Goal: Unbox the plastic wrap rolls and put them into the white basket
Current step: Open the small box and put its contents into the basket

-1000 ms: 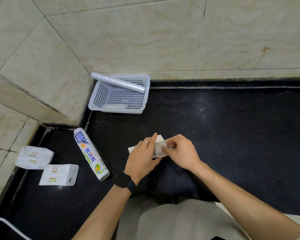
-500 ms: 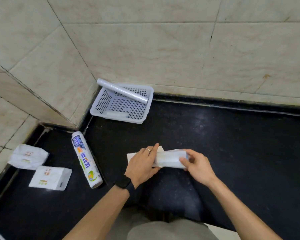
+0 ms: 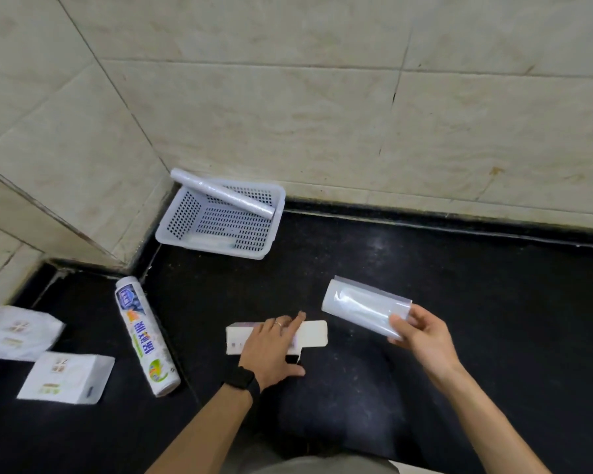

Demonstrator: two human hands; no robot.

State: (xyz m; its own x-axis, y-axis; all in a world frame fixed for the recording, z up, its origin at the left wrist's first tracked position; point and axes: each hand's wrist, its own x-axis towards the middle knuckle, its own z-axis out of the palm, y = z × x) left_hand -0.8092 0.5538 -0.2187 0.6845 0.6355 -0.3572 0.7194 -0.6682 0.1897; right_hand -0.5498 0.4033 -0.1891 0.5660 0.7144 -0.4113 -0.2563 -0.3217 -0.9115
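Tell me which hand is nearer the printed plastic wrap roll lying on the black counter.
Left. The left hand presses the flat white box, just right of the printed roll. The right hand is farther right, holding a clear roll.

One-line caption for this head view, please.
Right hand lifts a plastic wrap roll clear of its box, pinned by the left hand; white basket already holds another roll.

Beige marbled tiles (image 3: 288, 107) cover the walls, which meet in a jutting corner on the left. Below them lies a black speckled tabletop (image 3: 459, 302), dusty-looking, with a dark strip (image 3: 459, 217) along the wall's foot. Light seems even and soft.
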